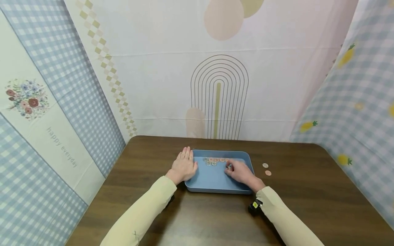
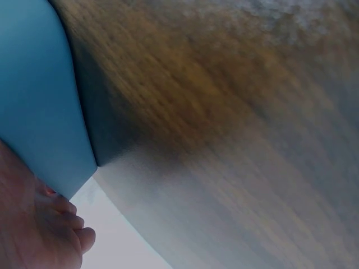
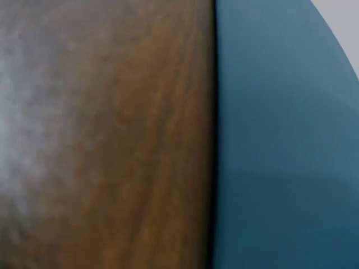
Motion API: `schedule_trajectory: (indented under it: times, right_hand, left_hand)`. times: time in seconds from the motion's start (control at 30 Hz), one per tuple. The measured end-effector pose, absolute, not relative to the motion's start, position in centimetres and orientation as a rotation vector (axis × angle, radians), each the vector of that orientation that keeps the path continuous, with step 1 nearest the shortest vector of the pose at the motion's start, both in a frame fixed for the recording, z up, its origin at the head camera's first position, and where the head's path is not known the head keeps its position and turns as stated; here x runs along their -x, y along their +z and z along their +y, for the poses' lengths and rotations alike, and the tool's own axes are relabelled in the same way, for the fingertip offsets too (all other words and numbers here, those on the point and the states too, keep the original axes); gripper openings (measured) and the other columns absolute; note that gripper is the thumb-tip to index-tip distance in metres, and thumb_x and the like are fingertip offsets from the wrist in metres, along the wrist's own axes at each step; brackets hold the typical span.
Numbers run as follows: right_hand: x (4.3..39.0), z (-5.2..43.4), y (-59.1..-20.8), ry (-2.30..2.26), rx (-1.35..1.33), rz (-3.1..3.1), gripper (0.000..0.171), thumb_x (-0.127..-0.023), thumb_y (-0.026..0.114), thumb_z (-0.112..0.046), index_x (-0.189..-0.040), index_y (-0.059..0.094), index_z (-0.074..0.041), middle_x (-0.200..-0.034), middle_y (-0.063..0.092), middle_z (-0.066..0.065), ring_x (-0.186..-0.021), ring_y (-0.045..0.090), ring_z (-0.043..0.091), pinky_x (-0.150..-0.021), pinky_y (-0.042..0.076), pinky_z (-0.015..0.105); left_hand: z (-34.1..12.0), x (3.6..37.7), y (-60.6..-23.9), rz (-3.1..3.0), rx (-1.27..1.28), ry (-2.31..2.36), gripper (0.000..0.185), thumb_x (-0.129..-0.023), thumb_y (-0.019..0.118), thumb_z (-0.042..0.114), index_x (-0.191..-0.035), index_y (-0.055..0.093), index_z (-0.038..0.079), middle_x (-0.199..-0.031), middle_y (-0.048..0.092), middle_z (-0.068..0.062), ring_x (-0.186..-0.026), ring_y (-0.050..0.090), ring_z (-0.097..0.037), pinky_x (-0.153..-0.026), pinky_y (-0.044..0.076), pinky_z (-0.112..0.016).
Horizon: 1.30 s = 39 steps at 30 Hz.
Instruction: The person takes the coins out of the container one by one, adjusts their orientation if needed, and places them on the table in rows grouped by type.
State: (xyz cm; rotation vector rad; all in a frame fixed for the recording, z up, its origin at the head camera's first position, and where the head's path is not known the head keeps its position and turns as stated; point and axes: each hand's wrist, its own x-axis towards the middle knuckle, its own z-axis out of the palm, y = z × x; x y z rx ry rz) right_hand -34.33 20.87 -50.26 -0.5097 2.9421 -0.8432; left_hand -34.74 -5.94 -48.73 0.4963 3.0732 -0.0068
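1. One coin (image 1: 228, 166) is pinched in the right hand (image 1: 241, 172), fingers curled over it inside the blue tray (image 1: 215, 181), just above the floor near the tray's right half.
2. Coin row (image 1: 215, 160) lies up and to the left of that grip, along the tray's far wall; its long axis runs left-right.
3. Two loose coins (image 1: 266, 169) sit on the table (image 1: 307, 191) right of the tray, close to the right hand, well apart from the left.
4. Left hand (image 1: 184, 166) lies flat, fingers straight, against the tray's left outer wall; holds nothing.
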Motion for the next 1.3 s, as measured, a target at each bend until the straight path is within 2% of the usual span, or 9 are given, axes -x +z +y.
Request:
schedule_trajectory:
  times: [0.27, 0.7, 0.87, 1.1, 1.3]
  right_hand:
    - [34.3, 20.7, -50.2, -0.844, 0.488, 2.944, 0.02, -0.092, 0.067, -0.019, -0.108, 0.065, -0.007, -0.071, 0.057, -0.001, -0.061, 0.05, 0.012, -0.054, 0.038, 0.025]
    - [34.6, 21.3, -49.8, -0.842, 0.423, 2.955, 0.013, -0.091, 0.068, -0.014, -0.1, 0.067, -0.005, -0.075, 0.061, 0.003, -0.065, 0.051, 0.014, -0.057, 0.041, 0.026]
    - [34.7, 21.6, -49.7, -0.846, 0.41, 2.966, 0.012, -0.09, 0.069, -0.015, -0.096, 0.067, -0.005, -0.073, 0.06, 0.003, -0.062, 0.051, 0.013, -0.054, 0.04, 0.025]
    - [34.9, 22.0, -49.8, -0.884, 0.436, 2.908, 0.013, -0.09, 0.069, -0.015, -0.096, 0.065, -0.005, -0.074, 0.061, 0.003, -0.049, 0.054, 0.011, -0.045, 0.045, 0.025]
    - [35.1, 22.0, -49.8, -0.906, 0.419, 2.868, 0.014, -0.09, 0.071, -0.016, -0.092, 0.06, -0.007, -0.074, 0.057, 0.003, -0.053, 0.054, 0.012, -0.047, 0.047, 0.026]
  left_hand:
    - [-5.9, 34.7, -48.7, 3.083, -0.497, -0.001, 0.065, -0.104, 0.025, 0.039, -0.154, 0.021, -0.003, -0.164, 0.014, -0.021, -0.153, 0.012, -0.033, -0.124, 0.017, -0.043]
    - [-5.7, 34.7, -48.5, 3.072, -0.504, -0.039, 0.066, -0.105, 0.024, 0.039, -0.155, 0.02, -0.003, -0.164, 0.013, -0.02, -0.153, 0.011, -0.032, -0.125, 0.016, -0.043]
    - [-5.6, 34.8, -48.6, 3.076, -0.507, -0.048, 0.066, -0.105, 0.024, 0.04, -0.155, 0.019, -0.003, -0.164, 0.015, -0.02, -0.153, 0.012, -0.032, -0.125, 0.016, -0.043]
    - [-5.8, 34.6, -48.3, 3.075, -0.503, -0.04, 0.066, -0.105, 0.023, 0.04, -0.154, 0.021, -0.003, -0.164, 0.014, -0.02, -0.153, 0.012, -0.032, -0.124, 0.017, -0.043]
    - [-5.9, 34.4, -48.3, 3.076, -0.495, -0.025, 0.065, -0.105, 0.024, 0.04, -0.154, 0.021, -0.003, -0.164, 0.013, -0.02, -0.153, 0.012, -0.032, -0.125, 0.017, -0.042]
